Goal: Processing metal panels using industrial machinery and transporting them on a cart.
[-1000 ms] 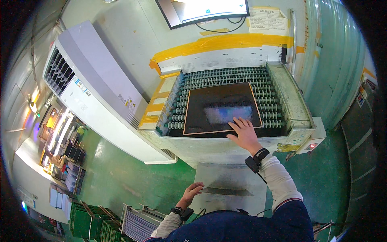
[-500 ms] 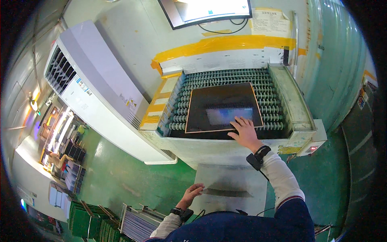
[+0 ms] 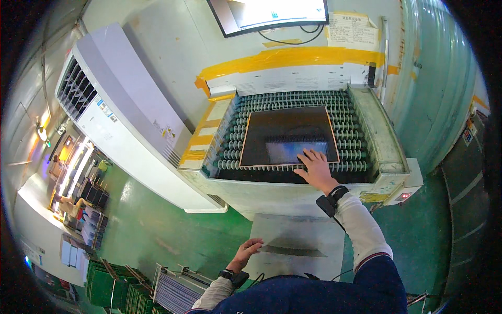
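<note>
A dark, glossy rectangular panel (image 3: 293,125) with thin copper-coloured edges lies flat on the rows of wheeled rollers (image 3: 350,128) of a conveyor. A bright bluish reflection shows on its near part. My right hand (image 3: 316,167) is open, its fingers spread over the panel's near right corner and seemingly resting on it. Lower down, close to my body, my left hand (image 3: 246,254) hangs in the air with its fingers loosely stretched and nothing visible in it. Both wrists wear a black strapped device.
The conveyor's metal side wall (image 3: 379,136) bounds the rollers, with a control box (image 3: 407,186) at its right. A tall white air conditioner (image 3: 125,141) stands left. Green panels in a rack (image 3: 112,288) stand lower left. Above hangs a monitor (image 3: 269,15).
The panel has slid slightly away from me over the rollers, baring more of them at its near edge. My right hand stays at its near right corner; my left hand barely moves.
</note>
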The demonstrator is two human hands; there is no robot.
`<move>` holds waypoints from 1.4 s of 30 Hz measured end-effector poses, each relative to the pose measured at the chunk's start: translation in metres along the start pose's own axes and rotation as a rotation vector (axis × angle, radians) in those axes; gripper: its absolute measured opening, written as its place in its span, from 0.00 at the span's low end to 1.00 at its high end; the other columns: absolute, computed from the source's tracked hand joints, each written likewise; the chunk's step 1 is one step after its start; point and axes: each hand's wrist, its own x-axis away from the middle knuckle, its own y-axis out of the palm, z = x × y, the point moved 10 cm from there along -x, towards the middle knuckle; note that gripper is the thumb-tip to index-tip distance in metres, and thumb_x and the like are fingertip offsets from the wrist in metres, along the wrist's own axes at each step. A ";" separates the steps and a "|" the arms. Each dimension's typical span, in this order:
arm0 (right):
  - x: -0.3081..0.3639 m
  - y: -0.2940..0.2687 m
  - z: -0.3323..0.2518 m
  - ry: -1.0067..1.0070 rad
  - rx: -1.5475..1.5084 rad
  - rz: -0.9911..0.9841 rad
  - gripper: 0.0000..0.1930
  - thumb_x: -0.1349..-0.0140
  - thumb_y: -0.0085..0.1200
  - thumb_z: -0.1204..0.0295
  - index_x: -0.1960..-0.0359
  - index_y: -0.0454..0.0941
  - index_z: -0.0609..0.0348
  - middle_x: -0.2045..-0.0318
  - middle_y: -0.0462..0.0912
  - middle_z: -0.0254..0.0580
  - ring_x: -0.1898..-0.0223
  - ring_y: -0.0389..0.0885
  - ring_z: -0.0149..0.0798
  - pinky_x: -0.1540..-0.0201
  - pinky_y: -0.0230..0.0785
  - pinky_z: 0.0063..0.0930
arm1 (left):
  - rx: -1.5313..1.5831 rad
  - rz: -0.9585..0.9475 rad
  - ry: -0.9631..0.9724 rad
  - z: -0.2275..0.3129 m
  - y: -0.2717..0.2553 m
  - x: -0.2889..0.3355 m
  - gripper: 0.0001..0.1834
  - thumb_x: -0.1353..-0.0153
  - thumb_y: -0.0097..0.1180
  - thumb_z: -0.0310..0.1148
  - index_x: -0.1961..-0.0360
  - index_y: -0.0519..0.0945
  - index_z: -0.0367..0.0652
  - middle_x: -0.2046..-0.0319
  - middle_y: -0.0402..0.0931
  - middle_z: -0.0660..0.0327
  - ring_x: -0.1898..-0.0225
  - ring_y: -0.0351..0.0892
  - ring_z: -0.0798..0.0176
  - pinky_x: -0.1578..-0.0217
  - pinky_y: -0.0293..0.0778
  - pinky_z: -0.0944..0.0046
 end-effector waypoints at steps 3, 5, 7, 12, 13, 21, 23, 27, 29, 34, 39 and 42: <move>-0.008 0.001 0.005 0.010 0.004 -0.012 0.30 0.41 0.55 0.48 0.41 0.73 0.52 0.36 0.67 0.50 0.33 0.60 0.54 0.33 0.50 0.52 | -0.023 -0.007 -0.010 -0.007 -0.006 -0.003 0.25 0.38 0.59 0.45 0.50 0.78 0.34 0.55 0.79 0.57 0.52 0.75 0.64 0.49 0.69 0.63; -0.012 0.001 0.004 0.014 -0.022 -0.010 0.30 0.41 0.55 0.48 0.41 0.73 0.53 0.36 0.66 0.49 0.33 0.59 0.54 0.33 0.49 0.52 | -0.061 -0.017 -0.022 -0.029 -0.022 -0.010 0.25 0.38 0.59 0.46 0.53 0.79 0.33 0.58 0.80 0.56 0.54 0.76 0.63 0.49 0.69 0.64; -0.010 -0.014 -0.005 -0.016 -0.032 0.056 0.30 0.41 0.56 0.48 0.43 0.74 0.55 0.39 0.70 0.51 0.35 0.63 0.53 0.34 0.53 0.49 | -0.089 0.009 -0.016 -0.025 -0.021 -0.009 0.24 0.39 0.60 0.47 0.56 0.80 0.32 0.60 0.81 0.56 0.55 0.77 0.63 0.49 0.69 0.64; 0.031 -0.009 -0.040 -0.018 -0.617 -0.231 0.30 0.41 0.56 0.47 0.48 0.77 0.60 0.51 0.80 0.52 0.46 0.76 0.51 0.43 0.67 0.42 | -0.063 0.047 -0.011 -0.023 -0.023 -0.011 0.24 0.39 0.60 0.47 0.59 0.81 0.32 0.63 0.82 0.56 0.57 0.77 0.63 0.50 0.70 0.63; 0.052 -0.001 -0.049 0.009 -0.817 -0.343 0.30 0.41 0.56 0.46 0.49 0.78 0.60 0.54 0.82 0.52 0.50 0.80 0.50 0.46 0.70 0.40 | -0.061 0.051 -0.002 -0.020 -0.022 -0.011 0.24 0.39 0.60 0.47 0.59 0.82 0.32 0.63 0.82 0.56 0.57 0.77 0.63 0.50 0.70 0.63; 0.226 0.039 -0.070 -0.080 -0.239 -1.015 0.27 0.40 0.52 0.45 0.49 0.79 0.51 0.57 0.83 0.47 0.55 0.81 0.52 0.54 0.72 0.46 | -0.089 0.079 0.015 -0.003 -0.015 -0.027 0.23 0.39 0.58 0.49 0.64 0.82 0.34 0.66 0.81 0.58 0.62 0.76 0.66 0.53 0.70 0.65; 0.252 0.058 -0.054 0.054 -0.194 -1.035 0.23 0.39 0.50 0.47 0.52 0.80 0.47 0.60 0.83 0.46 0.59 0.81 0.54 0.57 0.72 0.47 | -0.122 0.083 0.012 -0.010 -0.021 -0.036 0.24 0.38 0.57 0.50 0.65 0.82 0.34 0.67 0.80 0.59 0.63 0.75 0.67 0.54 0.70 0.66; 0.247 0.040 -0.067 0.088 -0.110 -0.945 0.16 0.37 0.48 0.53 0.61 0.81 0.48 0.66 0.83 0.45 0.63 0.81 0.54 0.61 0.72 0.49 | -0.054 0.148 0.005 -0.006 -0.024 -0.040 0.23 0.38 0.58 0.48 0.64 0.82 0.34 0.69 0.80 0.60 0.63 0.76 0.68 0.55 0.71 0.65; 0.252 0.038 -0.076 0.048 -0.164 -0.875 0.13 0.38 0.49 0.58 0.64 0.80 0.51 0.68 0.84 0.44 0.64 0.82 0.54 0.63 0.73 0.50 | -0.065 0.111 -0.032 -0.007 -0.021 -0.042 0.23 0.38 0.58 0.49 0.63 0.82 0.33 0.68 0.81 0.60 0.63 0.77 0.67 0.55 0.71 0.64; 0.272 0.064 -0.055 0.095 -0.184 -0.654 0.09 0.40 0.49 0.64 0.65 0.81 0.50 0.68 0.83 0.46 0.64 0.82 0.53 0.64 0.73 0.49 | -0.075 0.017 -0.013 -0.005 -0.017 -0.040 0.27 0.38 0.58 0.50 0.52 0.78 0.34 0.56 0.79 0.56 0.54 0.76 0.64 0.50 0.70 0.62; 0.262 0.062 -0.046 0.166 -0.163 -0.633 0.08 0.41 0.50 0.65 0.66 0.80 0.51 0.69 0.83 0.47 0.64 0.82 0.54 0.64 0.72 0.49 | -0.017 0.078 0.142 0.018 -0.021 -0.028 0.33 0.39 0.59 0.51 0.39 0.69 0.41 0.39 0.66 0.53 0.41 0.67 0.60 0.46 0.67 0.57; 0.258 0.053 -0.032 0.195 -0.241 -0.485 0.08 0.41 0.52 0.65 0.68 0.80 0.53 0.71 0.82 0.48 0.66 0.80 0.55 0.66 0.71 0.49 | 0.003 0.265 0.026 0.000 -0.040 -0.023 0.33 0.40 0.60 0.50 0.40 0.70 0.41 0.40 0.69 0.54 0.42 0.69 0.60 0.47 0.68 0.57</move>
